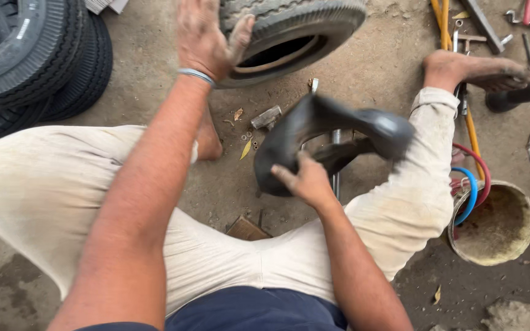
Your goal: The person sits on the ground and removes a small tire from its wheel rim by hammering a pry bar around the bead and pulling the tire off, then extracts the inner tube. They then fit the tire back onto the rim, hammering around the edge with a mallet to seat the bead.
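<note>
Inner tube: a black rubber inner tube (332,132), folded and limp, hangs above the dirt floor (167,86) between the seated person's knees.
Right hand: the right hand (305,181) is closed on the tube's lower edge, fingers curled into the rubber.
Left hand: the left hand (207,37) is spread flat, palm pressed against the tread of a small tyre (295,27) standing tilted just ahead.
Near ground: a metal bolt (267,116) and dry leaves lie below the tyre.
Left edge: stacked tyres (32,61).
Right edge: a round bucket (492,224) with coloured hoses (473,184), scattered tools beyond a bare foot (480,70).
</note>
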